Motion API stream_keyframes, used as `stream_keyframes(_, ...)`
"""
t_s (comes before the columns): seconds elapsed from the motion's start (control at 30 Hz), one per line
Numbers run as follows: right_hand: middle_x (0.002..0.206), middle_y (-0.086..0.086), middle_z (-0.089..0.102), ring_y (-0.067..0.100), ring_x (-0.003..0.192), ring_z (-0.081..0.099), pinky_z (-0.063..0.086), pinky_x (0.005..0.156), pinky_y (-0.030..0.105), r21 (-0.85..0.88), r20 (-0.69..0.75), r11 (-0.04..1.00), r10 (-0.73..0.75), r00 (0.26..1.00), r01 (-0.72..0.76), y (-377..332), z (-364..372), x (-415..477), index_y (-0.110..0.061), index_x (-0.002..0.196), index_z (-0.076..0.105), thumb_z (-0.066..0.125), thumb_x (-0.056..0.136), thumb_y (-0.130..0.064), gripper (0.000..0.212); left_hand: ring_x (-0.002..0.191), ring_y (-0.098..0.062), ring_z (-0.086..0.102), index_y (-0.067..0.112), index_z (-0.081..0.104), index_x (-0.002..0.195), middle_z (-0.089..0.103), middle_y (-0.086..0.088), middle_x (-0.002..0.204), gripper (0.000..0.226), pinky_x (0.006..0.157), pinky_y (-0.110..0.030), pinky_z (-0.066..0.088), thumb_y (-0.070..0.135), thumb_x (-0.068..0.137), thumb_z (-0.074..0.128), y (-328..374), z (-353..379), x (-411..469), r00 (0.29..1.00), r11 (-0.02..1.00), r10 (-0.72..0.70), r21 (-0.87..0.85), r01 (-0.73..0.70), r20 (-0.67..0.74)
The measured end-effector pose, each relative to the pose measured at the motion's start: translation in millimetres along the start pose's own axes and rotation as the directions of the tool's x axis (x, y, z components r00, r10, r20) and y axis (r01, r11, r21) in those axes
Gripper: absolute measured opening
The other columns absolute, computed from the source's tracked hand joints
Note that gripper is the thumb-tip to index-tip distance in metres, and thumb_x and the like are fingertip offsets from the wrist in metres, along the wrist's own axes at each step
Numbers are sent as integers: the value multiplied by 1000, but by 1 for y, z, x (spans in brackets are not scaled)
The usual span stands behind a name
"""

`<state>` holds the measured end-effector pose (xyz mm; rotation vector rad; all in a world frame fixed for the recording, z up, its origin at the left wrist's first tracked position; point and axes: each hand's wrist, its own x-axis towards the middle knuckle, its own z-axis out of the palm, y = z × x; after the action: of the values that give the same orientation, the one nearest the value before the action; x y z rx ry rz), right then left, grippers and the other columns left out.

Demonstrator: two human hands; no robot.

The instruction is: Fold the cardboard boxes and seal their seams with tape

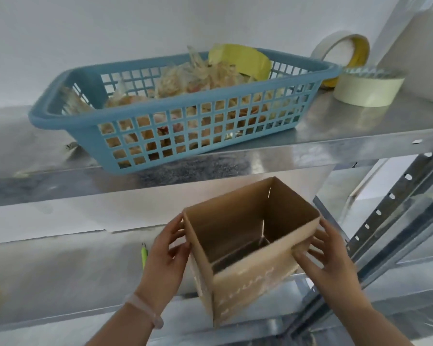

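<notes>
Holding the cardboard box (250, 248) at 6 o'clock of the view, seemingly in the air before the lower shelf, the person presses it between both hands. The left hand (171, 242) lays spread fingers on its 9 o'clock wall, and the right hand (320, 250) lays spread fingers round its 3 o'clock corner. Neither hand closes on it. The top gapes and no tape shows on it. Under side pressure alone the thin walls could skew or slip, and the floor flaps look not quite flat. The board is matt brown with faint pale print. At 12 o'clock a blue plastic lattice basket (85, 83) of crumpled scraps sits on the shiny metal shelf (360, 126). At 2 o'clock lies a flat tape roll (368, 91), with a standing roll (321, 49) behind it.
</notes>
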<state>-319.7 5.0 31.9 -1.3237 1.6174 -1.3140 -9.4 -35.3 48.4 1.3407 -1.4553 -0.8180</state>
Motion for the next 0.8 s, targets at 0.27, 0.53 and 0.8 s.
stream_keyframes(0.27, 125, -41, 36, -4, 119, 47, 47, 90, 15, -228, 84, 950, -199, 976, 213, -11, 10, 1, -52, 143, 28, 81, 63, -45, 96, 95, -12, 63, 43, 55, 95, 63, 13, 95, 5, 79, -22, 54, 41, 91, 54, 20, -3, -17, 999, 999, 37, 25, -36, -38)
stream_keyframes(0.53, 143, -19, 39, 13, 121, 53, 51, 96, 28, -357, 155, 855, -341, 927, 375, -22, 4, -1, -50, 123, 46, 78, 63, -48, 68, 143, -9, 22, 34, 32, 135, 23, 19, 146, 40, 118, -33, 23, 52, 100, 24, 3, -21, -7, 820, 985, -111, 171, 17, 562)
stream_keyframes(0.8, 116, -15, 55, 13, 100, 59, 52, 86, 31, -478, 35, 795, -408, 912, 374, -34, 3, -4, -32, 81, 61, 69, 62, -58, 34, 130, -2, 41, 42, 49, 133, 41, 28, 138, 73, 100, -19, 42, 84, 74, 44, 7, -35, -42, 892, 946, 185, 169, -275, 413)
